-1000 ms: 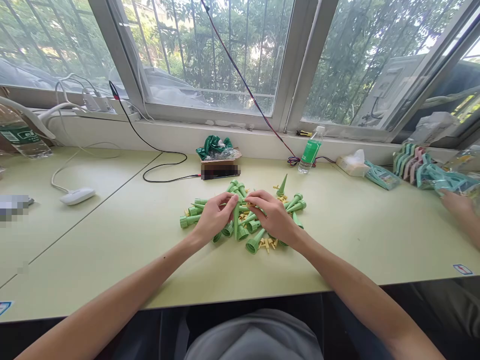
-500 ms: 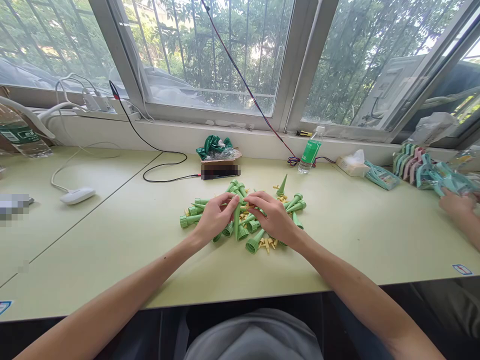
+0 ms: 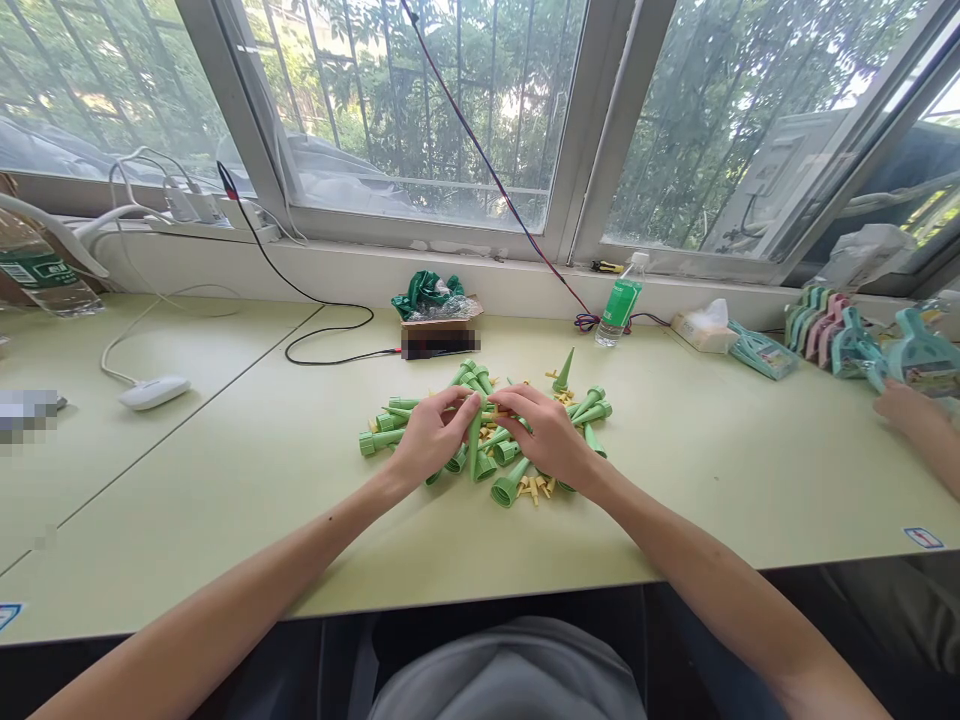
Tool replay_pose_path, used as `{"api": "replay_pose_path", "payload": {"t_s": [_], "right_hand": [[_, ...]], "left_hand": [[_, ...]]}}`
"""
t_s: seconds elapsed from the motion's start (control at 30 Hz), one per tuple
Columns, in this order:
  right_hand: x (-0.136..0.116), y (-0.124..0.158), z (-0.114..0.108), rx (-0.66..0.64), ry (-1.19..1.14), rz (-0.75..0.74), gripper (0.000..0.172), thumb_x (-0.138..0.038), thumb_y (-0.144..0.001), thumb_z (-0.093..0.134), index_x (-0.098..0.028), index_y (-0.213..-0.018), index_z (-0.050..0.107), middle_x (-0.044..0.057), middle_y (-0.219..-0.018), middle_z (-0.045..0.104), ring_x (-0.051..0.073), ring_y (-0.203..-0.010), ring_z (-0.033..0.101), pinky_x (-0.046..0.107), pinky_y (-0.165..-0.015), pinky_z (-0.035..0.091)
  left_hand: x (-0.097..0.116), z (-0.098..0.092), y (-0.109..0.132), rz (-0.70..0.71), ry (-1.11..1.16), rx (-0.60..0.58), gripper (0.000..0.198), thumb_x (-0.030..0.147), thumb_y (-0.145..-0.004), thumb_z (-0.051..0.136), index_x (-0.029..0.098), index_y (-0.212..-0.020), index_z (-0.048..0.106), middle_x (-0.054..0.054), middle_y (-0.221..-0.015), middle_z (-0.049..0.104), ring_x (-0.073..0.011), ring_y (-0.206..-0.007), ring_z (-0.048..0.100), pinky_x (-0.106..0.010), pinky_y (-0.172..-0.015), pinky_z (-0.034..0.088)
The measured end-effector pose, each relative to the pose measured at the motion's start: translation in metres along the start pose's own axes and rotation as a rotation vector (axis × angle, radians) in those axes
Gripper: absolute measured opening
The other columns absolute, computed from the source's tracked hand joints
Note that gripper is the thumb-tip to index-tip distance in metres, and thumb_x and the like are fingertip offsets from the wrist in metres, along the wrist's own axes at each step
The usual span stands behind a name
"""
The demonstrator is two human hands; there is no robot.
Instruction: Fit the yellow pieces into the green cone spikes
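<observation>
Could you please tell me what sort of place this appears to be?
Probably a shared workroom: a long pale-green table bears loose green cone-shaped spikes and small yellow pieces, and a co-worker's hand shows at the right of the view.

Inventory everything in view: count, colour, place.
Cones: many, green, centre
Small pieces: many, yellow, among cones
Bottles: at least two, clear, left and back right
Tissue pack: one, beige, back right
Plastic goods: several, teal, green, pink, right
Box: one, brown, back centre
Crumpled bag: one, green, at box
Rounded device: one, white, left
Cables: several, black, white, red, back
Stickers: two, bluish, front edge
Tabletop: one, pale green, centre
Windows: several, grey frames, back
Another person's hand: one, bare, right
Left grip: one, bare, holding cone
Right grip: one, bare, pinching piece
</observation>
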State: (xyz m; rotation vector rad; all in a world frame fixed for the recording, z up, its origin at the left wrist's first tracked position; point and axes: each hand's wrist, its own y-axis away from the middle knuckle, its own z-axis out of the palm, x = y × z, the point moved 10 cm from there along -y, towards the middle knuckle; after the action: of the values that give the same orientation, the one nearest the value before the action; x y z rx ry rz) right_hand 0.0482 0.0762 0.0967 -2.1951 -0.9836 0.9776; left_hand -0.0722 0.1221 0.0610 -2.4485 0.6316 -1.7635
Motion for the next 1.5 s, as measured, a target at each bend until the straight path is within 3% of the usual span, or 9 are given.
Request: {"api": "replay_pose_path", "payload": {"t_s": [0.63,1.5], "right_hand": [[0.008,0.003,0.000,0.010,0.021,0.065,0.023,-0.019,-0.096,0.054,-0.024,-0.117,0.062,0.007,-0.104,0.068,0.018,-0.089,0.067,0.032,-0.082,0.055],[0.012,0.005,0.004,-0.003,-0.014,0.123,0.025,-0.011,-0.091,0.058,-0.023,-0.113,0.063,0.007,-0.101,0.070,0.019,-0.088,0.068,0.033,-0.081,0.056]], "left_hand": [[0.004,-0.004,0.002,0.082,-0.160,0.060,0.035,0.051,-0.090,0.054,0.018,-0.089,0.065,0.003,-0.056,0.050,-0.0115,-0.050,0.047,-0.022,-0.048,0.035],[0.010,-0.006,0.005,0.121,-0.269,0.090,0.036,0.051,-0.090,0.055,0.017,-0.084,0.065,0.004,-0.053,0.049,-0.0110,-0.050,0.041,-0.023,-0.051,0.033]]}}
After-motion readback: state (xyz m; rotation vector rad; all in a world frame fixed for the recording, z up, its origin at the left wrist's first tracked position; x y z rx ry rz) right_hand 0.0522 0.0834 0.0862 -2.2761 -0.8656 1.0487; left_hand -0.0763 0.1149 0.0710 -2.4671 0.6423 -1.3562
